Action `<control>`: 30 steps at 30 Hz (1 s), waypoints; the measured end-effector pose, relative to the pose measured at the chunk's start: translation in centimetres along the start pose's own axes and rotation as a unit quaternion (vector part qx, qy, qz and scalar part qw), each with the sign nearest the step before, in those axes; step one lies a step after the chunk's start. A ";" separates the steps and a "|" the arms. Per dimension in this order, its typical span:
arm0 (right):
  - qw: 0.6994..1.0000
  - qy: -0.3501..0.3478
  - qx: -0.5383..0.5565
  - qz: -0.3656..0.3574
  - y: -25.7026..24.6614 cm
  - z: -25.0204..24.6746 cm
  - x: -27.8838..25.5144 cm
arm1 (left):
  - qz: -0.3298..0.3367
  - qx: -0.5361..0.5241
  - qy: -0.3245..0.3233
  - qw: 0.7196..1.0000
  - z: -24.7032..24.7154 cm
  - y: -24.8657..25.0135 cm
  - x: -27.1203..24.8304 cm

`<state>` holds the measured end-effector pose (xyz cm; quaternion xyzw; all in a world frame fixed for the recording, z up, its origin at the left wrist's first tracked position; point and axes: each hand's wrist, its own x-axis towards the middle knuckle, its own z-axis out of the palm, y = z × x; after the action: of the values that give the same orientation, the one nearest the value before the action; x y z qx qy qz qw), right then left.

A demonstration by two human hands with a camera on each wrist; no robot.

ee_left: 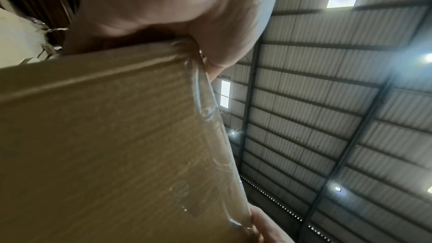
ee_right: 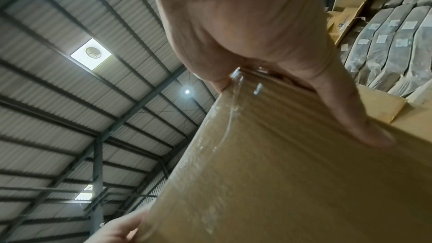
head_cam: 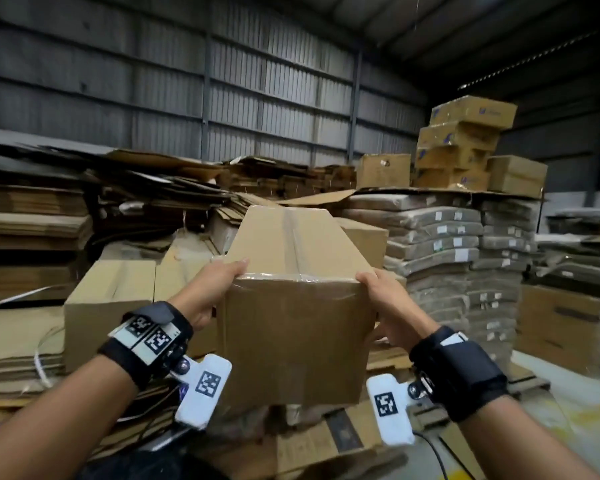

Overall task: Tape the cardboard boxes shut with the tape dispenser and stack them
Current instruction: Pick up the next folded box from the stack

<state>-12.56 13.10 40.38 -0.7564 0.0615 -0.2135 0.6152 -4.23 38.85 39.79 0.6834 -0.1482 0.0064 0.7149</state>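
A long brown cardboard box (head_cam: 291,306), its top seam sealed with clear tape, is held up in the air in front of me. My left hand (head_cam: 219,285) grips its near top left corner, thumb on top. My right hand (head_cam: 381,299) grips the near top right corner the same way. The left wrist view shows the box (ee_left: 105,145) with shiny tape on its edge under my left hand (ee_left: 187,16). In the right wrist view my right hand (ee_right: 257,30) clamps the taped corner of the box (ee_right: 292,173). No tape dispenser is in view.
Other closed boxes (head_cam: 108,299) stand low on the left, one (head_cam: 364,237) behind the held box. Flattened cardboard piles (head_cam: 32,209) fill the left and back. Wrapped grey bundles (head_cam: 465,244) are stacked on the right, with cartons (head_cam: 465,140) on top. Cardboard sheets cover the floor.
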 end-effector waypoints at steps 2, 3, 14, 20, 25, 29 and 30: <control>1.000 0.006 0.011 -0.006 0.3 -0.8 2.4 | 0.055 0.024 0.009 0.998 1.6 0.2 2.4; 1.000 0.010 0.009 -0.019 0.6 -1.0 3.8 | 0.091 0.046 0.022 0.995 2.2 0.1 3.9; 0.926 -0.004 -0.322 -0.197 2.8 -3.6 23.1 | 0.321 0.403 0.078 0.853 6.4 -1.6 21.4; 0.910 -0.015 -0.357 -0.211 3.8 -4.1 33.3 | 0.297 0.451 0.071 0.839 8.3 -3.2 31.3; 0.901 -0.019 -0.369 -0.229 5.7 -3.8 44.5 | 0.293 0.439 0.081 0.845 10.1 -4.9 41.1; 0.902 -0.012 -0.356 -0.244 7.5 -3.2 54.0 | 0.284 0.442 0.113 0.843 12.1 -6.8 49.2; 0.901 -0.007 -0.355 -0.249 7.9 -3.0 56.4 | 0.285 0.439 0.118 0.844 12.5 -7.1 51.1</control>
<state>38.41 -11.54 47.19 -0.9168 -0.0617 -0.3182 0.2333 43.59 16.22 44.38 0.8474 -0.2326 0.3551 0.3189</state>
